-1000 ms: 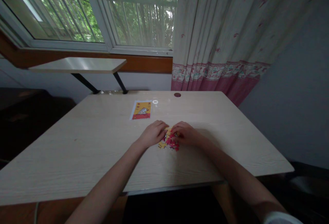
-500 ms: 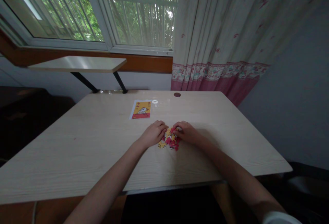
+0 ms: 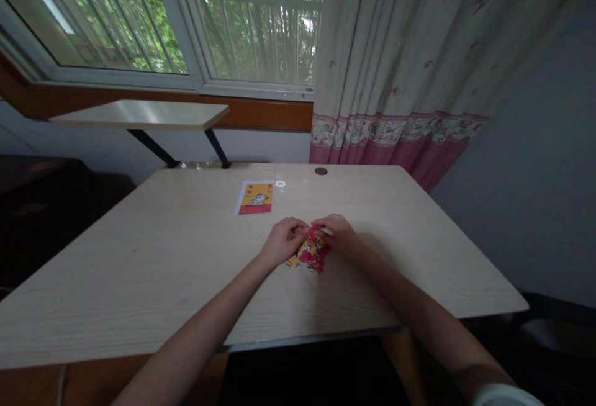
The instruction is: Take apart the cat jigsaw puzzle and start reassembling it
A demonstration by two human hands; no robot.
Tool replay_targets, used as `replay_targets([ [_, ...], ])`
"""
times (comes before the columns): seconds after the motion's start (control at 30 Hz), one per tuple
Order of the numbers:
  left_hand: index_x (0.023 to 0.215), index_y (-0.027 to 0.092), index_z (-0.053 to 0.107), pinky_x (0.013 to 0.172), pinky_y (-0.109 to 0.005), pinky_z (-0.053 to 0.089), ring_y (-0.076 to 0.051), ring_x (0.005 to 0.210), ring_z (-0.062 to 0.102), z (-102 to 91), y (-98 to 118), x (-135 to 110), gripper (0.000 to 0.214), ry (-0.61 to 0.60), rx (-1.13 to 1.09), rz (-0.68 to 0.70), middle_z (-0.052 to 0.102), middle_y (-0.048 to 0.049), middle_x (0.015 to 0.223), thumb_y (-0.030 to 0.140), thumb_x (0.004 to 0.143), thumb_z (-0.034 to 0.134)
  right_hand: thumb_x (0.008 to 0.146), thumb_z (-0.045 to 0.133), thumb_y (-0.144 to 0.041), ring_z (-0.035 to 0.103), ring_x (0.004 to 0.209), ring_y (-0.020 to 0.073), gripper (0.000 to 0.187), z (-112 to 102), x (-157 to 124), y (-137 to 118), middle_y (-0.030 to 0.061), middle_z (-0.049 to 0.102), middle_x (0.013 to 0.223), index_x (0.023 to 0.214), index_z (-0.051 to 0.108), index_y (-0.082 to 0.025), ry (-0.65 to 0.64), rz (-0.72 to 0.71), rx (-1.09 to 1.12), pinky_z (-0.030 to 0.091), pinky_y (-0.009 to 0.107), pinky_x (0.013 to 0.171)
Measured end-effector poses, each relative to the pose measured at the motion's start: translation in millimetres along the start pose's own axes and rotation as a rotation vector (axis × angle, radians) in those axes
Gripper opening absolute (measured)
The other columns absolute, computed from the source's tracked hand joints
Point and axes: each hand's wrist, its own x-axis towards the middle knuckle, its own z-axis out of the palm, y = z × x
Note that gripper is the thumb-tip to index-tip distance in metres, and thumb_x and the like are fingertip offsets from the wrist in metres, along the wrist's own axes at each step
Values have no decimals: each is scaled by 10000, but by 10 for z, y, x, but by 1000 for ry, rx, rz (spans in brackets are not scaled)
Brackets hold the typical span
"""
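Pinching a red jigsaw piece (image 3: 313, 230) with right hand (image 3: 341, 234) above the jigsaw pile's (image 3: 311, 258) far edge; half-curling left hand (image 3: 283, 242) alongside, grip unclear.

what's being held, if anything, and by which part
A red piece seems held by the right hand; which part, and whether the left hand grips too, cannot be told.

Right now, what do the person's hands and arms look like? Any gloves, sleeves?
Left hand and right hand ungloved; forearms bare. A pale sleeve edge shows on the right arm; no left sleeve in view. No watch visible.
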Motion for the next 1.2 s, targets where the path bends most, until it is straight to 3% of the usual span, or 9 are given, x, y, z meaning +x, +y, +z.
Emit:
replay_targets([
  [0.1, 784, 161, 652, 632, -251, 435, -140, 660, 560, 55, 12, -2, 138, 25, -87, -71, 641, -21, 717, 224, 753, 533, 879, 489, -367, 594, 830, 181, 235, 11, -6, -23, 58, 673, 876, 973, 641, -214, 58, 9, 82, 432, 324, 806],
  [0.33, 746, 148, 654, 555, -219, 390, -115, 576, 511, 102, 28, -7, 192, 15, -243, -91, 607, -2, 633, 317, 749, 564, 826, 538, -340, 606, 772, 143, 261, 69, 3, -65, 35, 650, 840, 1033, 603, -195, 204, 142, 392, 482, 269, 739],
  [0.5, 740, 126, 651, 476, -198, 331, -89, 493, 450, 157, -21, 11, 290, 134, -466, -203, 549, 16, 562, 411, 730, 600, 787, 570, -351, 596, 706, 144, 194, 93, 9, -65, 30, 650, 758, 837, 641, -178, 210, 237, 417, 483, 262, 702],
  [0.8, 750, 120, 659, 474, -199, 327, -89, 503, 435, 172, 13, -2, 322, 86, -445, -190, 543, 9, 569, 439, 712, 624, 764, 553, -337, 552, 630, 130, 186, 39, 27, -128, 11, 606, 651, 706, 609, -169, 187, 270, 485, 444, 231, 615],
  [0.93, 863, 138, 666, 508, -207, 360, -100, 542, 466, 136, 32, -4, 296, 105, -367, -148, 568, 5, 625, 396, 719, 641, 749, 556, -317, 521, 608, 122, 168, 40, 27, -100, 1, 578, 625, 668, 580, -171, 184, 263, 516, 422, 226, 597],
  [1.03, 967, 178, 658, 584, -226, 409, -120, 642, 518, 81, 46, -2, 263, 141, -273, -40, 608, -14, 741, 303, 736, 644, 740, 546, -290, 502, 599, 117, 154, 30, 21, -80, -8, 559, 614, 638, 551, -174, 165, 252, 524, 407, 224, 588],
  [1.2, 913, 203, 667, 712, -268, 438, -146, 794, 561, 16, 80, -4, 144, 72, -179, 114, 629, -32, 844, 251, 791, 607, 743, 522, -258, 498, 602, 111, 141, -11, 9, -82, -15, 543, 607, 634, 541, -171, 129, 202, 548, 396, 218, 587],
])
